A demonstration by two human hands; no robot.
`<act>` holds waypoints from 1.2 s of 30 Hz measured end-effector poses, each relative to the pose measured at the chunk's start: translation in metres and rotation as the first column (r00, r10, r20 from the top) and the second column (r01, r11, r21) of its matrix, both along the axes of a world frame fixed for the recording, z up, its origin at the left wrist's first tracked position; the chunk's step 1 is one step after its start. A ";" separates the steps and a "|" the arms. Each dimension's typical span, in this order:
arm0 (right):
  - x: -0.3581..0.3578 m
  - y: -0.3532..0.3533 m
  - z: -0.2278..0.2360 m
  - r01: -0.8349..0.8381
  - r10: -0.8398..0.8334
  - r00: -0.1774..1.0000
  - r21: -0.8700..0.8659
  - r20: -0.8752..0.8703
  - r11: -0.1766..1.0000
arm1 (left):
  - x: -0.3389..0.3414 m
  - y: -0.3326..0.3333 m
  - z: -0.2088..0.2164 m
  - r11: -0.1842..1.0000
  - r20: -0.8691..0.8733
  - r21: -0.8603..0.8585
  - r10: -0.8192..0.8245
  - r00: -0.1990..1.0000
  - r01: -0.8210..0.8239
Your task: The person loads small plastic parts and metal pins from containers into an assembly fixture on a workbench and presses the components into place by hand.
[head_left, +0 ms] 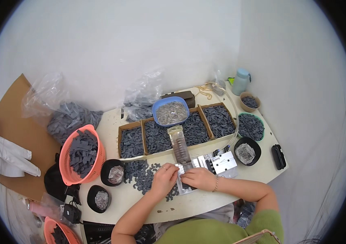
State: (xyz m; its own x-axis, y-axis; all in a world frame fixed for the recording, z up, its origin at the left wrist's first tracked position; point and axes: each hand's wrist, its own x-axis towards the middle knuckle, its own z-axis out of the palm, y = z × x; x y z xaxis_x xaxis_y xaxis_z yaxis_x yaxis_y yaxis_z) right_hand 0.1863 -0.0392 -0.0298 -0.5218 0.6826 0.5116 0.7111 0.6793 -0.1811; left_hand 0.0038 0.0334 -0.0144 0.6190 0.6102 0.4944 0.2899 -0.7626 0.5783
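Observation:
My left hand point(164, 178) and my right hand point(198, 177) meet at the near end of a clear plastic chute point(180, 149) that slopes down from a long cardboard tray. Both hands press their fingertips on small dark grey parts at the chute's foot; what each finger pinches is too small to tell. A loose heap of dark grey parts point(142, 175) lies on the cream table point(189, 203) just left of my left hand. A silver metal block point(223, 162) stands right of my right hand, whose wrist wears a thin bracelet.
The divided cardboard tray point(121, 140) holds dark parts, with a blue bowl point(156, 106) of pale pieces on it. An orange basket point(65, 160), several black bowls point(255, 146), a teal dish point(261, 122), a bottle point(240, 81) and plastic bags point(71, 116) surround it.

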 end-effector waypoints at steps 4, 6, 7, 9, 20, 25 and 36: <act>0.006 -0.006 0.006 -0.034 0.028 0.997 -0.077 -0.073 0.996 | -0.001 -0.004 -0.004 1.000 -0.001 0.015 -0.003 1.000 0.003; 0.019 -0.002 0.028 0.033 -0.082 0.990 -0.373 -0.116 0.927 | -0.001 -0.008 -0.008 0.990 -0.101 0.135 -0.032 0.994 0.046; 0.026 0.005 0.029 0.056 -0.145 0.961 -0.347 -0.237 0.936 | -0.002 -0.013 -0.005 0.974 -0.257 0.200 -0.049 0.965 0.103; 0.032 0.019 0.036 0.080 -0.198 0.908 -0.312 -0.369 0.947 | 0.001 -0.025 -0.007 0.946 -0.337 0.301 -0.016 0.941 0.124; -0.053 0.081 0.010 0.151 -0.101 0.959 -0.179 0.264 0.972 | -0.032 -0.029 0.003 0.963 -0.244 0.267 0.032 0.969 0.036; -0.045 0.072 0.022 0.126 -0.109 0.990 -0.225 0.087 0.966 | -0.062 0.020 -0.004 0.958 -0.174 0.212 0.232 0.957 -0.194; 0.005 0.022 0.022 0.173 -0.210 0.974 -0.314 -0.087 0.934 | -0.042 0.041 -0.009 0.999 -0.317 0.002 -0.049 0.947 0.053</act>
